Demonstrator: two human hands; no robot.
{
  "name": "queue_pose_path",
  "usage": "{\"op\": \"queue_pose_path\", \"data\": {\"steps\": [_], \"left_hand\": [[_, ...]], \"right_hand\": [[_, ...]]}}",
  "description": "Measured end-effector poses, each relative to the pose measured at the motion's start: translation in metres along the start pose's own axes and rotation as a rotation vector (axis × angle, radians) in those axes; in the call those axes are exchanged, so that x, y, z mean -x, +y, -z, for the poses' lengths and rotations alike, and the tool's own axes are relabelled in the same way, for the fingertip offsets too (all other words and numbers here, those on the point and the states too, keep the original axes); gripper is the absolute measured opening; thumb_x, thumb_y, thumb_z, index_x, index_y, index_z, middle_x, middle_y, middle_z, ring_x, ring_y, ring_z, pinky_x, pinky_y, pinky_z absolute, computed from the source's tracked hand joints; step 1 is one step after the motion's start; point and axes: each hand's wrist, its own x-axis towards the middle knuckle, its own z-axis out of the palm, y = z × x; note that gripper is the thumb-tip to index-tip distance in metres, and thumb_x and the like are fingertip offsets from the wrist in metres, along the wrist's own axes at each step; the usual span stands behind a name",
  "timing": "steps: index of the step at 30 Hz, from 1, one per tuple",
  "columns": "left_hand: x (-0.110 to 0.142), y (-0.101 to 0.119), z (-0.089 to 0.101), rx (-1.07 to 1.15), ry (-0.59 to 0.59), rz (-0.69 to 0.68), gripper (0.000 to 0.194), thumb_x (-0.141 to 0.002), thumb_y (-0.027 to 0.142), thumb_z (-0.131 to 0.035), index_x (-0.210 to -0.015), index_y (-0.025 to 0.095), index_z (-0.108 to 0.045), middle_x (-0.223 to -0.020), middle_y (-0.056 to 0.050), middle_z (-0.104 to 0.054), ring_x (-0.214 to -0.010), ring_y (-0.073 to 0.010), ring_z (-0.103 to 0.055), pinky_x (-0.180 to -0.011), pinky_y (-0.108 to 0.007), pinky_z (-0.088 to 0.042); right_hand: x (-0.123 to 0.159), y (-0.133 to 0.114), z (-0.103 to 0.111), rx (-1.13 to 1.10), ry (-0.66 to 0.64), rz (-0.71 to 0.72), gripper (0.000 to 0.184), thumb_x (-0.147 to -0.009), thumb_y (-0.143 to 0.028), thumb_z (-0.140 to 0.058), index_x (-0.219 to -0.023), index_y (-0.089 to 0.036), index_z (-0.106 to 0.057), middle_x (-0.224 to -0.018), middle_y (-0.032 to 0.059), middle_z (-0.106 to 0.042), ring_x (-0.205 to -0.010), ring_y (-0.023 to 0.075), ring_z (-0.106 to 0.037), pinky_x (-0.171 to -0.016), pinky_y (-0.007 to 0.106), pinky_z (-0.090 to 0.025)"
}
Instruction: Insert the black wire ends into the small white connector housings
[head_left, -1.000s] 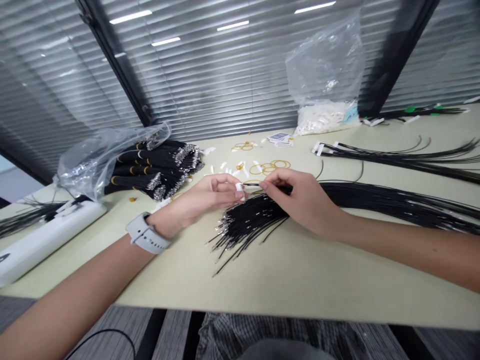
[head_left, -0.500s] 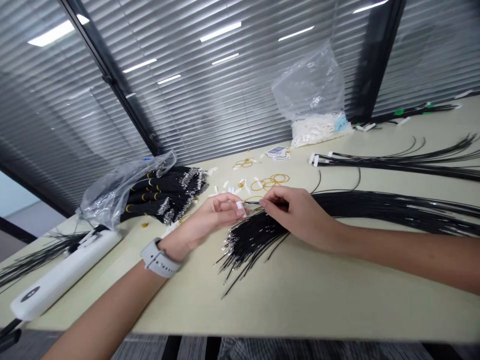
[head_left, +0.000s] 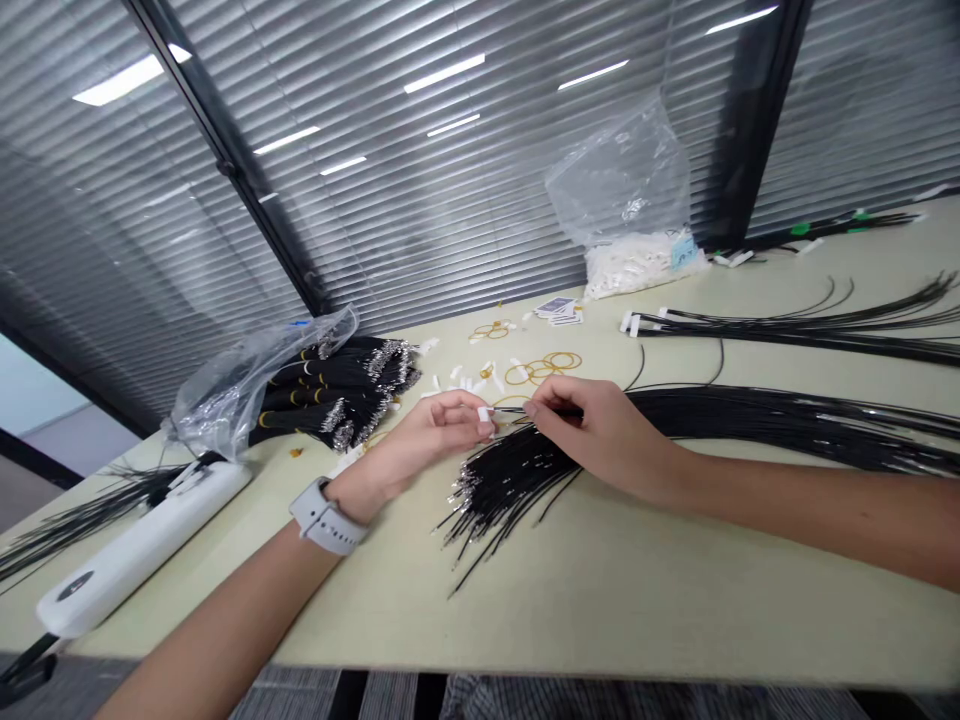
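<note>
Closer now, left hand [head_left: 442, 428] fingers pinch a white connector [head_left: 485, 414], right hand [head_left: 592, 430] fingers a black wire [head_left: 511, 410] just beside it.

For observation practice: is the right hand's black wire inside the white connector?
Cannot tell: the black wire reaches the white connector, but left fingers hide the join.

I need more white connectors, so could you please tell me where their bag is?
In the head view, the clear bag of white connectors sits at the far table edge, right of centre, beyond the upper black wire bundle.
</note>
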Motion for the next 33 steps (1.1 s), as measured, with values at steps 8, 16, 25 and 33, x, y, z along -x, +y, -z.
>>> {"op": "queue_pose_path", "data": {"steps": [8,16,25,33], "left_hand": [[0.0016,0.0013,0.0002,0.004,-0.057,-0.009,0.022,-0.069,0.014,-0.07,-0.087,0.013,-0.057,-0.082,-0.002,-0.062,-0.076,-0.007,-0.058,-0.075,-0.019,-0.043],[0.0008,0.0015,0.0023,-0.011,-0.089,-0.016,0.021,-0.07,0.017,-0.07,-0.087,0.014,-0.058,-0.082,-0.001,-0.062,-0.076,-0.007,-0.058,-0.074,-0.02,-0.042],[0.0004,0.0006,0.0049,-0.017,-0.134,-0.042,0.02,-0.071,0.017,-0.069,-0.089,0.017,-0.059,-0.078,0.001,-0.061,-0.074,-0.0066,-0.057,-0.072,-0.019,-0.042],[0.0,0.0013,0.004,-0.08,-0.148,-0.053,0.02,-0.071,0.018,-0.07,-0.087,0.015,-0.06,-0.079,-0.001,-0.063,-0.073,-0.0063,-0.058,-0.071,-0.018,-0.043]], "right_hand": [[-0.0007,0.0011,-0.0004,0.005,-0.006,0.007,0.019,-0.081,-0.027,-0.047,-0.067,-0.015,-0.053,-0.061,-0.0015,-0.053,-0.056,0.0072,-0.044,-0.053,0.023,-0.033],[0.0002,0.0008,0.0009,0.014,-0.014,0.013,0.019,-0.081,-0.026,-0.048,-0.067,-0.015,-0.053,-0.061,-0.0018,-0.053,-0.056,0.0067,-0.044,-0.052,0.022,-0.033],[0.0001,0.0016,0.0,0.023,0.006,0.045,0.018,-0.082,-0.025,-0.048,-0.067,-0.015,-0.053,-0.061,-0.0024,-0.053,-0.055,0.0062,-0.043,-0.052,0.022,-0.033],[0.0008,0.0028,0.0003,0.031,0.019,0.053,0.018,-0.082,-0.025,-0.047,-0.068,-0.015,-0.052,-0.061,-0.0022,-0.053,-0.055,0.0064,-0.044,-0.052,0.022,-0.034]]}}
